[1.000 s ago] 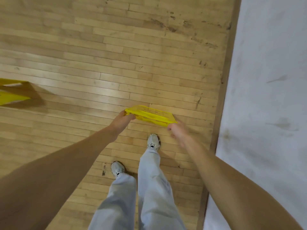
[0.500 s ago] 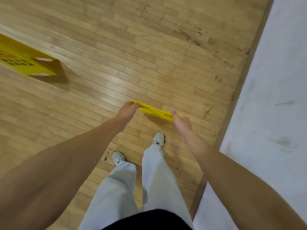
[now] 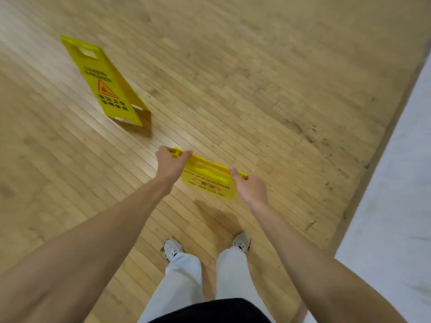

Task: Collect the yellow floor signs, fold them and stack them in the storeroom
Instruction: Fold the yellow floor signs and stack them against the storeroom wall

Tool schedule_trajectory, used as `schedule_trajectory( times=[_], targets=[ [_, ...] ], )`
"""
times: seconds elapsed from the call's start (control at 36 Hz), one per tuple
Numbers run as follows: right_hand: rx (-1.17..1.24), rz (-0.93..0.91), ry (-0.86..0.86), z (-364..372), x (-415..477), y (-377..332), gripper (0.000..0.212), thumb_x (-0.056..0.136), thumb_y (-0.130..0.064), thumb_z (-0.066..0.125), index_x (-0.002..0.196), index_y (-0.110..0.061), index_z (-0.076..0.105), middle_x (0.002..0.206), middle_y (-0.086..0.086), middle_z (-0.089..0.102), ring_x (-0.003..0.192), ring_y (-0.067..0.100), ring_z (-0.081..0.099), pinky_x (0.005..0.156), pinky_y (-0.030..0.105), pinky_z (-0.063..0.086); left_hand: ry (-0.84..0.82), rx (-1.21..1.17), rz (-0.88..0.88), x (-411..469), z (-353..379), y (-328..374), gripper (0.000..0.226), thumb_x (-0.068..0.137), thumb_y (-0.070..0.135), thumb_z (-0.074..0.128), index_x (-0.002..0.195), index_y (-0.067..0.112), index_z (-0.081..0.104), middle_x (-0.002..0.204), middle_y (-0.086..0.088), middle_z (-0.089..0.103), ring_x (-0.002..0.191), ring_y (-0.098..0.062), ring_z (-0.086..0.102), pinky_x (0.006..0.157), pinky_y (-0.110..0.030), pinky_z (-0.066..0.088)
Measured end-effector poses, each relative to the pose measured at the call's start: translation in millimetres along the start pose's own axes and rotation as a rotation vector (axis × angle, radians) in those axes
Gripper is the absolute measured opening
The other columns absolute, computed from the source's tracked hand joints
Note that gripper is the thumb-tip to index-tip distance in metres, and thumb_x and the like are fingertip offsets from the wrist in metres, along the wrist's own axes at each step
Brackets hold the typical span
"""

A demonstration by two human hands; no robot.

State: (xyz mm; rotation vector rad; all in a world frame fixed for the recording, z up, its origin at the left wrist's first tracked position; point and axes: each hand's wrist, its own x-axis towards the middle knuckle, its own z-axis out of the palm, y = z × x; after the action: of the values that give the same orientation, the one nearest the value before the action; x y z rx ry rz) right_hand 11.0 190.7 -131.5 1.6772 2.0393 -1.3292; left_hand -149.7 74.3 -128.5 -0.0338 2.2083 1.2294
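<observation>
Between both hands [image 3: 171,163] [image 3: 250,190], gripped: folded yellow sign [image 3: 207,180], "NO PARKING" lettering

Indoor hall, prob. gym or sports court, pale narrow-strip hardwood floor [image 3: 245,78] w/ scuffs, wood border strip [image 3: 382,157] at right edge meeting grey-white surface [image 3: 394,206], yellow A-frame floor sign [image 3: 105,82] standing upper left, typical public bldg.

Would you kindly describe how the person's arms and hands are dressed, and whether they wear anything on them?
Both arms are bare over all that shows; no sleeves reach into view. The left hand and right hand wear no gloves, and no watch, ring or band is visible on the wrists or fingers.
</observation>
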Motion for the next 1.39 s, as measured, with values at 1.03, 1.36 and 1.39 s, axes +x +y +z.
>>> schedule_trajectory(
  times=[1.03,1.36,1.39],
  targets=[
    [-0.156,-0.362,-0.282,197.3,80.9,-372.2,0.071,0.092,-0.064,0.042,0.113,0.001,0.064,0.115,0.017,0.067,0.109,0.035,0.061,0.074,0.032,0.041,0.358,-0.043,-0.133,224.8,-301.4,79.7,0.031,0.09,0.031,0.061,0.108,0.006,0.058,0.097,-0.005,0.056,0.088,-0.02,0.05,0.064,-0.029,0.037],
    [-0.085,-0.313,-0.327,241.7,116.8,-457.8,0.063,0.09,-0.063,0.049,0.114,-0.007,0.067,0.113,0.013,0.07,0.108,0.033,0.063,0.083,0.037,0.049,0.387,-0.006,-0.137,313.5,-348.7,100.5,0.028,0.091,0.03,0.06,0.103,0.005,0.061,0.091,-0.006,0.056,0.084,-0.021,0.05,0.059,-0.028,0.036],
    [-0.078,-0.297,-0.328,247.8,119.0,-466.3,0.064,0.088,-0.064,0.05,0.115,-0.009,0.067,0.113,0.012,0.07,0.108,0.032,0.063,0.082,0.037,0.049,0.389,-0.007,-0.128,322.6,-353.5,101.8,0.026,0.092,0.03,0.059,0.101,0.006,0.06,0.089,-0.005,0.055,0.084,-0.021,0.049,0.057,-0.026,0.035]
  ],
)
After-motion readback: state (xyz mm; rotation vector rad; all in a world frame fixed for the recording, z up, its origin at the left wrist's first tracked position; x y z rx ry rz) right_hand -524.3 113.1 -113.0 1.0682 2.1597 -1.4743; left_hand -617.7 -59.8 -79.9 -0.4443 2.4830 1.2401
